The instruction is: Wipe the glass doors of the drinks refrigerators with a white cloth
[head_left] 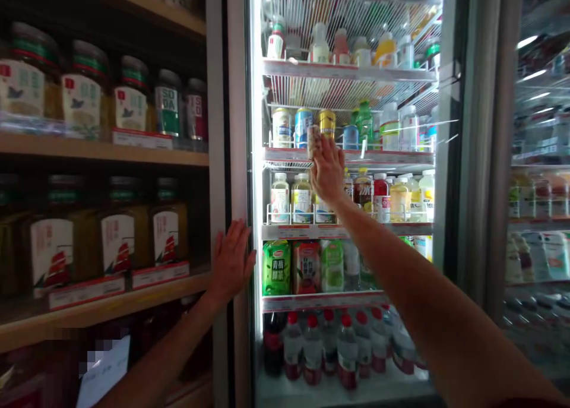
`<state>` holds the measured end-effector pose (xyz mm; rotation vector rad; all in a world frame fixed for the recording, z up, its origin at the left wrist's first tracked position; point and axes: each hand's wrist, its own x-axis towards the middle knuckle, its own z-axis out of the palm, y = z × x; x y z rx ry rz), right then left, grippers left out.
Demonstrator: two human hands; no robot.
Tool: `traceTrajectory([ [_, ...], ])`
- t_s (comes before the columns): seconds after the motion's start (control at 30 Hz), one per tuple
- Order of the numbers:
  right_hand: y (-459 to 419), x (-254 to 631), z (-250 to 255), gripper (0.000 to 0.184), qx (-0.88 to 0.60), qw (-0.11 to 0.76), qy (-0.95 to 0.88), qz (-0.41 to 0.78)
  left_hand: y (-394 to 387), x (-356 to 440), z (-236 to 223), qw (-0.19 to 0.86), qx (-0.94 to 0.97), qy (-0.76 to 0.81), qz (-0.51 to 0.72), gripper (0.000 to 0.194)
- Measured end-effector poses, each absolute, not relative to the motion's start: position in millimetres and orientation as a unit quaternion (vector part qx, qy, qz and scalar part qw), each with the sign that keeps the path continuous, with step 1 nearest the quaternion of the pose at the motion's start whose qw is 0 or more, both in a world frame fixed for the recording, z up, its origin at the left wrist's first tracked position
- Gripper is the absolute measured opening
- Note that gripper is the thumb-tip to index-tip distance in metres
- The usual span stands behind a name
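The right hand (328, 169) meets a mottled item (314, 141) before the upright cans (282, 127), grip unclear; the left hand (231, 262), fingers extended, rests against the frame (237, 129). A bottle (168, 108) reads "SODA".

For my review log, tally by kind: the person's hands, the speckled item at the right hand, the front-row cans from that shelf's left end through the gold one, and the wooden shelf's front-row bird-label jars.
Left hand and right hand: 2
Speckled item: 1
White can, blue can, gold can: 3
Bird-label jars: 3
Total: 9
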<state>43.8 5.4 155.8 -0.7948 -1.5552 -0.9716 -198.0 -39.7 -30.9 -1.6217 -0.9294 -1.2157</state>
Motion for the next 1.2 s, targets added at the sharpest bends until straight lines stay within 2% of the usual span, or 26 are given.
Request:
traceTrajectory([
  [0.1, -1, 9, 137, 0.06, -0.29, 0.448, -0.722, -0.441, -41, -209, -36, 0.437, -0.648, -0.395, -0.484, 0.059],
  [0.23, -14, -12, 22, 0.056, -0.171, 0.253, -0.828, -0.471, -45, -224, -52, 0.449, -0.65, -0.394, -0.471, 0.06],
  [0.3, -18, -4, -31, 0.047, -0.098, 0.188, -0.86, -0.465, -48, -231, -59, 0.452, -0.649, -0.397, -0.466, 0.06],
  [0.37, -16, 9, -53, 0.046, -0.059, 0.164, -0.872, -0.457, -52, -235, -63, 0.45, -0.648, -0.402, -0.465, 0.059],
  [0.43, -12, 21, -39, 0.053, -0.097, 0.21, -0.861, -0.453, -54, -234, -63, 0.446, -0.644, -0.405, -0.472, 0.059],
  [0.53, -5, 29, 16, 0.063, -0.244, 0.373, -0.781, -0.438, -56, -222, -64, 0.432, -0.646, -0.403, -0.484, 0.059],
  [0.6, -3, 30, 33, 0.063, -0.297, 0.438, -0.731, -0.431, -56, -211, -70, 0.422, -0.657, -0.397, -0.482, 0.059],
  [0.67, -6, 32, 15, 0.061, -0.29, 0.422, -0.739, -0.438, -56, -200, -82, 0.419, -0.67, -0.391, -0.471, 0.059],
  [0.83, -21, 58, -117, 0.051, -0.166, 0.255, -0.843, -0.444, -57, -182, -115, 0.412, -0.703, -0.392, -0.426, 0.057],
  [0.9, -24, 73, -139, 0.049, -0.136, 0.22, -0.864, -0.432, -58, -176, -118, 0.401, -0.717, -0.385, -0.419, 0.058],
  [1.0, -19, 92, -104, 0.051, -0.178, 0.256, -0.847, -0.431, -60, -164, -107, 0.395, -0.727, -0.367, -0.425, 0.058],
  [1.13, -6, 102, -22, 0.05, -0.347, 0.466, -0.683, -0.442, -60, -143, -93, 0.395, -0.723, -0.357, -0.439, 0.057],
  [1.2, -6, 102, -18, 0.05, -0.366, 0.49, -0.657, -0.441, -58, -133, -95, 0.392, -0.729, -0.352, -0.437, 0.055],
])
